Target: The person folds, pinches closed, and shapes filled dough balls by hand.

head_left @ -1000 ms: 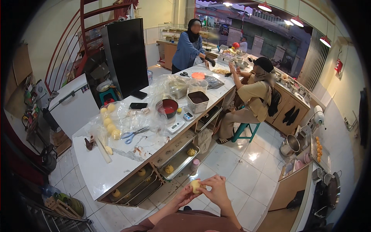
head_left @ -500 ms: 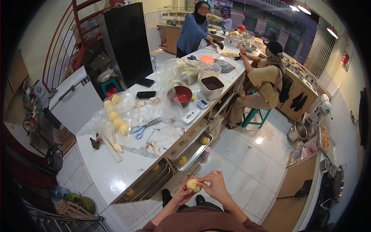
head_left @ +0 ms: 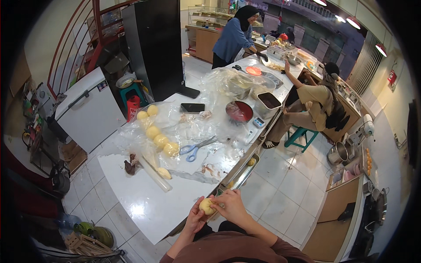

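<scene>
A round pale-yellow dough ball (head_left: 207, 206) is held in front of me at the table's near edge. My left hand (head_left: 195, 218) cups it from the left and below, fingers closed round it. With bent fingertips, my right hand (head_left: 230, 207) pinches the top of the ball. On the table, a row of similar dough balls (head_left: 160, 141) lies on and under clear plastic sheeting. A translucent roller-like tube (head_left: 156, 175) with a bit of pale dough at its end lies nearby, left of blue-handled scissors (head_left: 191, 153).
Metal trays with yellow dough pieces (head_left: 251, 162) jut from the table's right side. A red-lined bowl (head_left: 239, 111), a dark-filled square container (head_left: 268, 101) and two phones (head_left: 192, 107) stand farther back. Two people (head_left: 234, 37) work at the far end, one on a green stool (head_left: 302, 139).
My hands and the dough ball have moved slightly left and up, closer to the table, as my view shifted. The seated person has raised a hand. My right fingers still pinch the ball.
</scene>
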### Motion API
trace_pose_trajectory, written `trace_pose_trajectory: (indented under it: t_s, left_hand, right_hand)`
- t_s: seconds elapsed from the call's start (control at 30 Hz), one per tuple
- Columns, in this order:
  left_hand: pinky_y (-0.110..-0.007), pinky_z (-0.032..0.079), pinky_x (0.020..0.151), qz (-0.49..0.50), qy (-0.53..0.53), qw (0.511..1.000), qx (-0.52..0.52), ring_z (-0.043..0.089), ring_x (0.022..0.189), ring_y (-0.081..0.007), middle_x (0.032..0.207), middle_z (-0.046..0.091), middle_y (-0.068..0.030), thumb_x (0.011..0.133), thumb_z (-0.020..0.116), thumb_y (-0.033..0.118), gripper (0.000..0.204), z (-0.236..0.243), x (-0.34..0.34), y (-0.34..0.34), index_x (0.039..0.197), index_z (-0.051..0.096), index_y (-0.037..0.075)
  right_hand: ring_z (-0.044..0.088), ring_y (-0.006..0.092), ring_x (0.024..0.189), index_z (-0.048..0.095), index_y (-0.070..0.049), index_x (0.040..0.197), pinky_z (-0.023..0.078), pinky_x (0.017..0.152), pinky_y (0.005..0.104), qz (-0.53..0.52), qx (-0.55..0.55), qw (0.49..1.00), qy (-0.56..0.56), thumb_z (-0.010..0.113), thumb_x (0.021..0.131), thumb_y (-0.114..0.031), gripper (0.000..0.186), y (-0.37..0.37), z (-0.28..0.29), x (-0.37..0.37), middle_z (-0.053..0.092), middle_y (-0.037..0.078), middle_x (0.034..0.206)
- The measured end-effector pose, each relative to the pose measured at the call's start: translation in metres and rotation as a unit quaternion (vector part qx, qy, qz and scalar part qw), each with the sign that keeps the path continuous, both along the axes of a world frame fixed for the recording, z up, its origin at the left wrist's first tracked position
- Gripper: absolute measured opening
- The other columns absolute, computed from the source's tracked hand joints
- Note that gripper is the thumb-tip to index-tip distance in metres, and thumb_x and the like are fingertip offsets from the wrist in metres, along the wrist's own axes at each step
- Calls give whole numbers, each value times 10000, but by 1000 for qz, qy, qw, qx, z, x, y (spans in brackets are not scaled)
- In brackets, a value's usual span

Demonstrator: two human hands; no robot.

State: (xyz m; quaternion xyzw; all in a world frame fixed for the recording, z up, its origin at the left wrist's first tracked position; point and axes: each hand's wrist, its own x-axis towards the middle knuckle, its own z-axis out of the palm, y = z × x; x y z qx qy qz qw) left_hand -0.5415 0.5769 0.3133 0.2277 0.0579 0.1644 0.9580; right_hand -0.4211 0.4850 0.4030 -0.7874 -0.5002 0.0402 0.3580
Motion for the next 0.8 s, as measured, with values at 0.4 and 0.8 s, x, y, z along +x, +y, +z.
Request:
trace_pose_trajectory:
  t_s: [0.4, 0.8]
  left_hand:
    - [-298, 363, 887, -1, -11, 998, 69, 396, 1076, -185, 1204, 352, -85, 715, 569, 26, 607, 52, 58, 41, 1233, 251, 28]
    - [-291, 446, 807, 13, -50, 998, 20, 449, 1020, -183, 1168, 388, -90, 788, 515, 179, 530, 63, 96, 39, 1245, 252, 135]
  right_hand:
    - [476, 193, 695, 603, -104, 722, 291, 718, 344, 34, 64, 992, -102, 618, 609, -92, 114, 35, 48, 42, 564, 10, 737]
    - [466, 170, 759, 610, -87, 802, 274, 757, 340, -32, 105, 989, -103, 624, 625, -119, 181, 29, 67, 59, 573, 3, 757]
